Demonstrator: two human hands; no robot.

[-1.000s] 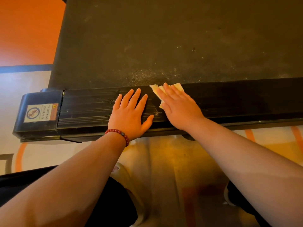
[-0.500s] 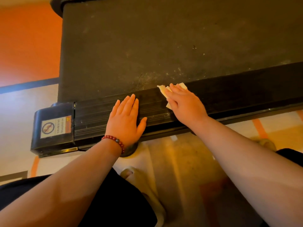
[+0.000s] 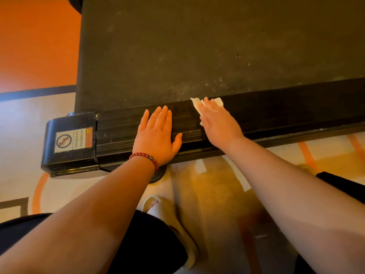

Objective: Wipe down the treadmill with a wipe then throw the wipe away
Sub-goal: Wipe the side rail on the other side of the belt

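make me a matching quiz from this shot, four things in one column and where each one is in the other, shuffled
1 wipe
2 bracelet
3 sticker
4 sandal

A on the floor
B under the right hand
C on the end cap
D round the wrist of the left hand

Pairs: 1-B, 2-D, 3-C, 4-A

Warm, amber-tinted light, rather dim overall. The treadmill belt reads as a near-black mass, with only dust specks catching light. A cool, pale glare washes the floor at the left edge. The left forearm lies in brownish shade; the right forearm is lit paler. Wide-angle distortion bows the side rail and stretches both arms toward the bottom corners. The right hand and wipe look slightly soft; the warning label is legible.
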